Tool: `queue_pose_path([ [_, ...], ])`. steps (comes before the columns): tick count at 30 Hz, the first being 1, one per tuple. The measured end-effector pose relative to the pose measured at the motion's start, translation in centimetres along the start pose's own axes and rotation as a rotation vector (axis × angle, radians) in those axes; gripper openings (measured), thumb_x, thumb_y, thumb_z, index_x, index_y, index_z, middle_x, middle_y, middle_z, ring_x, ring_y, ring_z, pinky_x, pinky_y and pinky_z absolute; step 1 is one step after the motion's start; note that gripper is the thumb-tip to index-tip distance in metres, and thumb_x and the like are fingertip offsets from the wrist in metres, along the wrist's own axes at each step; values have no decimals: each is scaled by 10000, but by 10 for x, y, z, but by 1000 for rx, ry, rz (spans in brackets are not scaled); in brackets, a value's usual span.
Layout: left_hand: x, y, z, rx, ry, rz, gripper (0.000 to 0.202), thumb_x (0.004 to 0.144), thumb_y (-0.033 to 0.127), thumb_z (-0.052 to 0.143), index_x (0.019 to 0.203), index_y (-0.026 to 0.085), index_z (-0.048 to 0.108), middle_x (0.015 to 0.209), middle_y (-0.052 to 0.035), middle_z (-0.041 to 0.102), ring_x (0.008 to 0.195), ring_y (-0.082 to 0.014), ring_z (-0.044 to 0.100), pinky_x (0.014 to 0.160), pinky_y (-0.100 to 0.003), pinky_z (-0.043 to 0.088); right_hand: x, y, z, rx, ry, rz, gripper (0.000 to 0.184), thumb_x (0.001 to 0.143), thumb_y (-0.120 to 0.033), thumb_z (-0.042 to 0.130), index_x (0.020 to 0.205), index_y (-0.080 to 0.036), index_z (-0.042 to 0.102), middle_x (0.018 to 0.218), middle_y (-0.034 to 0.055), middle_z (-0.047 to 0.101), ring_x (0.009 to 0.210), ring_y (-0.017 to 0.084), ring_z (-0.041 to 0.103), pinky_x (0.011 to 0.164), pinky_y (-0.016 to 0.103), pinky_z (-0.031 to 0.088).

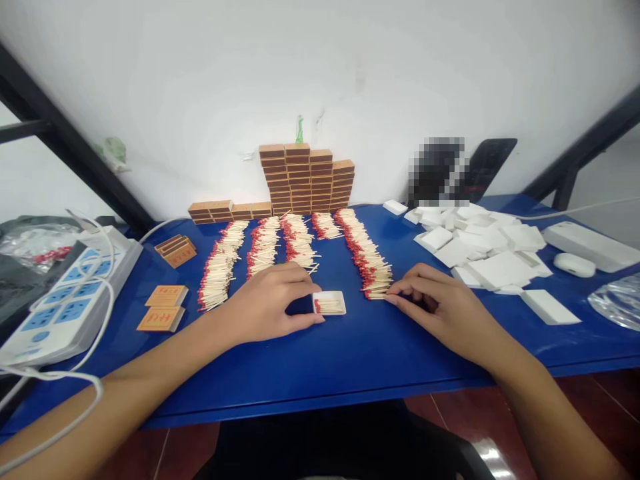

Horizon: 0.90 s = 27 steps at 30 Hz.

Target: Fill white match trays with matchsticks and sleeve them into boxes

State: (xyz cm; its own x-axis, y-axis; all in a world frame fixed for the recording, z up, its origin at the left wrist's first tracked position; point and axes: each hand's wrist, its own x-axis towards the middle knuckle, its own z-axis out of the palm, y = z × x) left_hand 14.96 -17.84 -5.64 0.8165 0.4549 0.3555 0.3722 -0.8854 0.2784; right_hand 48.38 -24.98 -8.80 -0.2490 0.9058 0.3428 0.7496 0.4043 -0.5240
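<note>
Between the thumb and fingers of my left hand (277, 300) is the left end of a small white matchbox tray (336, 293). Several red-headed matches (331, 307) lie inside it, heads to the left. To the right, my right hand (435, 297) pinches the stick ends of matches at the near end of a long match row (367, 257). How many matches it grips is hidden by the fingers. Further rows of matches (220, 267) stretch across the blue table (280, 373), one of them partly behind my left hand.
Stacked matchboxes (300, 180) stand against the wall. Loose orange matchbox sleeves (163, 319) lie at the left, near a power strip (65, 293) with white cables. A heap of white trays (490, 247) covers the right side, beside a white earbud case (575, 265) and a phone (493, 167).
</note>
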Motion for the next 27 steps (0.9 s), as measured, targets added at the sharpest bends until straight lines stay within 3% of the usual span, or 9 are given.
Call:
queue_pose_path([
  [14, 0, 0, -1, -5, -24, 18, 323, 985, 417, 754, 1172, 156, 786, 1051, -88, 756, 989, -237, 711, 891, -372, 561, -12, 4, -2, -35, 43, 25, 126, 1021, -383, 673, 1007, -274, 734, 960, 27, 639, 730, 165, 559, 658, 343, 478],
  [18, -1, -1, 0, -7, -34, 20, 335, 986, 434, 751, 1176, 160, 785, 1050, -92, 760, 991, -239, 711, 904, -373, 558, -12, 2, -1, -4, 4, 32, 150, 1035, -371, 649, 961, -265, 725, 936, 31, 631, 744, 168, 564, 662, 339, 477],
  [24, 2, 1, -2, 2, -36, 9, 327, 991, 429, 741, 1173, 161, 784, 1067, -97, 765, 1002, -247, 712, 893, -377, 562, -7, -4, 3, 4, 10, 15, 131, 1028, -389, 675, 1056, -272, 727, 968, 29, 626, 774, 169, 567, 697, 338, 485],
  [27, 2, 2, -2, 4, -37, 9, 320, 990, 426, 744, 1169, 164, 785, 1059, -94, 765, 1003, -245, 711, 894, -375, 561, -5, -6, 4, 13, -23, 3, 148, 1048, -380, 644, 995, -268, 725, 944, 23, 612, 770, 164, 568, 703, 334, 485],
])
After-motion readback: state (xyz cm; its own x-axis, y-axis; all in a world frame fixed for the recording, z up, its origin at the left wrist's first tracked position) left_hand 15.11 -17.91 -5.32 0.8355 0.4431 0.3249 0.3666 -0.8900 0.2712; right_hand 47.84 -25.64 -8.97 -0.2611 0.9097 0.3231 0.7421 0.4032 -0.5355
